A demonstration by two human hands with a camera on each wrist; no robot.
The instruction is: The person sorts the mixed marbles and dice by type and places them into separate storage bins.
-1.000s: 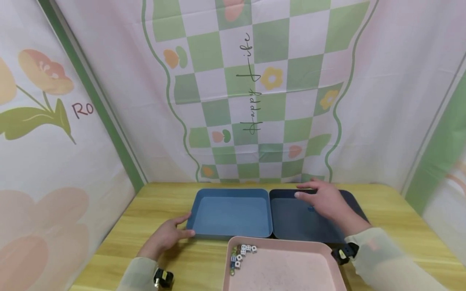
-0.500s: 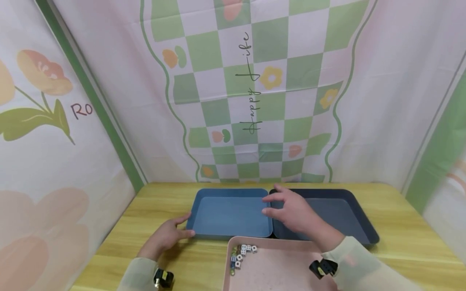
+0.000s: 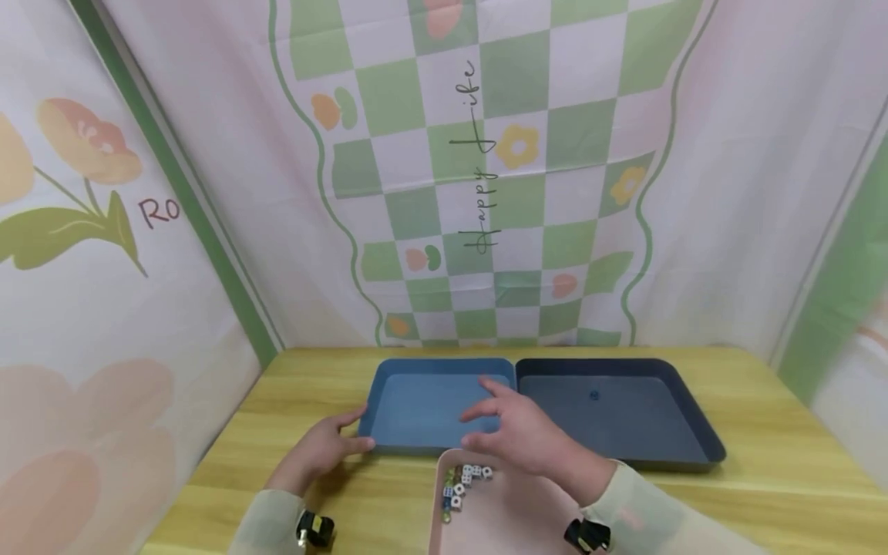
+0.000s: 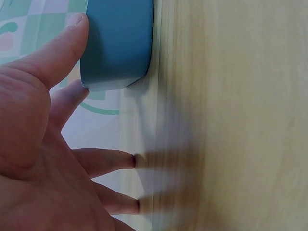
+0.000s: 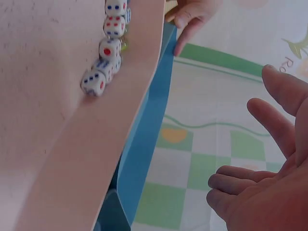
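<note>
My left hand [image 3: 326, 451] rests against the left front corner of the blue tray [image 3: 437, 412]; thumb and index finger touch its rim while the other fingers spread by the wooden table [image 4: 240, 120]. Holding nothing, my right hand [image 3: 523, 435] hovers with parted fingers over the front right of the blue tray and the back edge of the pink tray [image 3: 513, 516]. White dice [image 3: 467, 475] and other small coloured pieces [image 3: 448, 502] cluster in the pink tray's back left corner; the right wrist view shows several dice [image 5: 109, 48] close up. One small blue piece [image 3: 594, 395], perhaps a die, lies in the dark tray.
The dark tray [image 3: 645, 447] stands right beside the blue one at the back of the table. The pink tray sits in front of both. A patterned curtain [image 3: 513, 193] hangs behind the table, with another at the left.
My right hand has moved left and toward me, from above the dark tray to near the pink tray. The small blue piece in the dark tray is now uncovered. My left hand stays put.
</note>
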